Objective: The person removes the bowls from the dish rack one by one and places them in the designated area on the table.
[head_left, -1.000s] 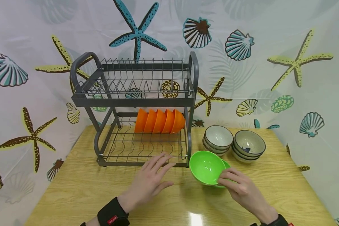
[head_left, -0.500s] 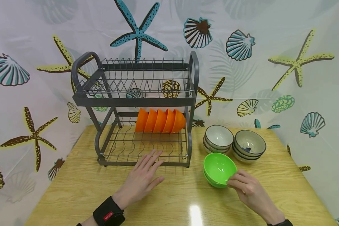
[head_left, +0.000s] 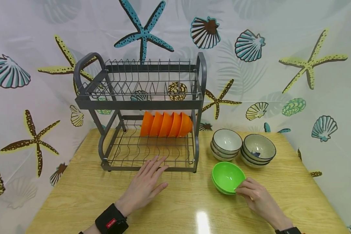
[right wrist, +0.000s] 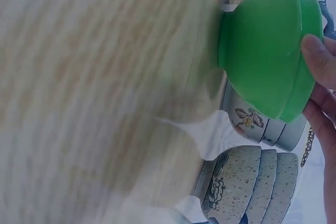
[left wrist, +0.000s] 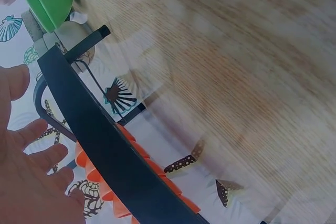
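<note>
Two green bowls [head_left: 228, 177] sit nested on the table in front of the white bowls. My right hand [head_left: 255, 198] pinches their near right rim. In the right wrist view, the thumb [right wrist: 320, 61] presses the rim of the upper green bowl [right wrist: 308, 40], and the other fingertips are partly hidden. My left hand [head_left: 143, 185] hovers before the lower front bar of the dish rack [head_left: 138, 105], its fingers extended and holding nothing. Several orange bowls [head_left: 166, 125] stand on edge in a row on the rack's lower tier.
Behind the green bowls is a stack of white bowls [head_left: 227, 143]; a stack of speckled grey bowls [head_left: 258, 149] stands to its right. The wooden table [head_left: 84, 198] extends in front of the rack. A shell-and-starfish cloth [head_left: 269, 81] hangs behind everything.
The upper green bowl moved right and came down into the lower one, now sitting level inside it. My right hand moved with it, still pinching the rim. My left hand drew slightly left.
</note>
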### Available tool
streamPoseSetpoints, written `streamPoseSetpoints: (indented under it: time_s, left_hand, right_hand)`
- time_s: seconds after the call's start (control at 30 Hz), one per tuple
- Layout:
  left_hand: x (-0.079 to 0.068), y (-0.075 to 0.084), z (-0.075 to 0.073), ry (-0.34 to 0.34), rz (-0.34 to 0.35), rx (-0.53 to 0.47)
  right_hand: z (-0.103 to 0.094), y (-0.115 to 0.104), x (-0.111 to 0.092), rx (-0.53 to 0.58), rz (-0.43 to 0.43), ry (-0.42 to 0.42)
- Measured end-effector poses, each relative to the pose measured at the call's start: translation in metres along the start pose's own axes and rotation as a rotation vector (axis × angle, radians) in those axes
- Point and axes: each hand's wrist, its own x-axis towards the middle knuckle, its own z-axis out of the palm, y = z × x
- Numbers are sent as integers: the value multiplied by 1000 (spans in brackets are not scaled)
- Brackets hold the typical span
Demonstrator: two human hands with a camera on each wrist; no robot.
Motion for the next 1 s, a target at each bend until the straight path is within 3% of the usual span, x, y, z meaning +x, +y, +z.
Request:
streamPoseSetpoints:
  time_s: [0.23,0.43,0.63,1.0]
  left_hand:
    - [-2,-1,1,-23,-12,-18]
    - [-2,-2,1,-33,-19,-27]
    - [-2,-2,0,-85,-46,-45]
    - [-4,-2,1,-94,-50,-58]
  right_hand:
    - [-1,0,0,-12,39,-1]
    - [-2,1,-2,3,32,7]
    - [0,3,-4,17,26,10]
    - [4,6,-7,36,-5,39]
